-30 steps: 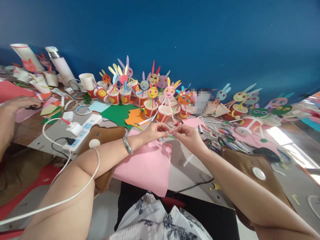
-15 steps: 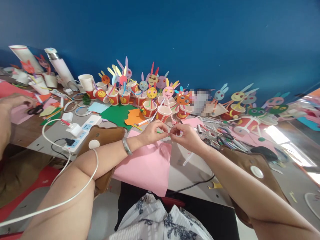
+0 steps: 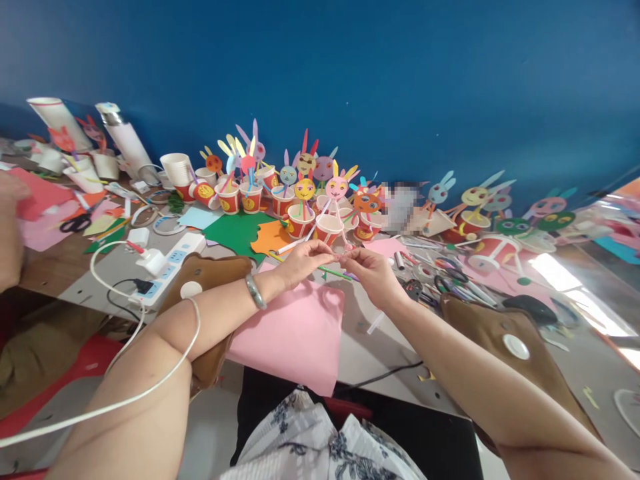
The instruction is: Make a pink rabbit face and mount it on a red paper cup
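Observation:
My left hand (image 3: 306,262) and my right hand (image 3: 373,270) meet over the table with their fingertips pinched together. What sits between the fingertips is too small to make out. A thin green strip (image 3: 334,272) shows just under the fingers; I cannot tell whether it is held or lying on the table. Below my left hand lies a large pink paper sheet (image 3: 295,333), its near edge hanging over the table edge. Straight beyond the hands, a pink rabbit-faced paper figure (image 3: 337,188) rises from a red and white paper cup (image 3: 329,230).
More paper cups with animal-faced figures line the blue wall. Scissors and pens (image 3: 457,279) lie right. A white power strip (image 3: 173,267) with cables and a brown cushion (image 3: 215,277) are at left; another brown cushion (image 3: 505,333) lies under my right arm. Another person's arm (image 3: 9,227) is far left.
My hands have stayed together, fingertips still pinched, with a slight shift. More of the green strip shows beneath them. The other person's hand at far left has drawn back from the scissors.

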The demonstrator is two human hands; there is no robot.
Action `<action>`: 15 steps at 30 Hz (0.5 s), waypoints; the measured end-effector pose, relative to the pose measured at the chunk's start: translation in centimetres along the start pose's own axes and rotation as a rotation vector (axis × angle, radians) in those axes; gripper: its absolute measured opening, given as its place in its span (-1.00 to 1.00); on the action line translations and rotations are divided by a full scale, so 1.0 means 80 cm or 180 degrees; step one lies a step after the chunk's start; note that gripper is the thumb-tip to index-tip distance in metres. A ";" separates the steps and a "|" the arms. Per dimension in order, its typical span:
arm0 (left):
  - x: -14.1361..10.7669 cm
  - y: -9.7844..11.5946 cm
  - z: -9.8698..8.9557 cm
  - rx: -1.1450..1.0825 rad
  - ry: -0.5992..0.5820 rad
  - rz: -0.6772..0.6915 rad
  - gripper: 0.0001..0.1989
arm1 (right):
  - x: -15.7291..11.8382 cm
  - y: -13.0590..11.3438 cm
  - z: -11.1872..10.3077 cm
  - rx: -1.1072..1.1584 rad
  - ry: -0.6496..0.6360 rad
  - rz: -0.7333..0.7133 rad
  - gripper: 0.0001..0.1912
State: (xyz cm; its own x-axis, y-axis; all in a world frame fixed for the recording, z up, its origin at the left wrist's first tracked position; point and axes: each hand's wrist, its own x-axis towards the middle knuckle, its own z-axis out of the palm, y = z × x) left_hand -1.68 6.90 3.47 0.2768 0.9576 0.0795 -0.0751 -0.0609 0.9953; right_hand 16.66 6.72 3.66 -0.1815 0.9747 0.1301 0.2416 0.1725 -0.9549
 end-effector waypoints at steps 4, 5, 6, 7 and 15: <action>0.016 -0.001 -0.019 0.0128 0.0607 0.0070 -0.85 | 0.013 -0.009 0.001 -0.0018 0.0248 -0.0174 -0.65; 0.021 -0.001 -0.027 0.0206 0.0792 0.0059 -0.86 | 0.017 -0.014 0.002 -0.0044 0.0264 -0.0222 -0.65; 0.027 -0.002 -0.035 0.0335 0.0930 0.0018 -0.88 | 0.021 -0.019 0.003 -0.0103 0.0249 -0.0286 -0.65; 0.033 -0.003 -0.043 0.0554 0.1054 -0.0023 -0.88 | 0.025 -0.026 0.003 -0.0207 0.0223 -0.0374 -0.65; 0.062 -0.041 -0.054 0.1146 0.1271 -0.0426 -0.78 | 0.062 -0.079 -0.005 -0.0717 0.0186 -0.0777 -0.76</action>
State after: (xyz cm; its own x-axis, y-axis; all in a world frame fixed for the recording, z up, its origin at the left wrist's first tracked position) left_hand -4.18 13.07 0.34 -0.1286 0.9917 -0.0063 0.2875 0.0434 0.9568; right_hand 14.64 10.54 10.44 -0.2065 0.9062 0.3689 0.4037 0.4224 -0.8116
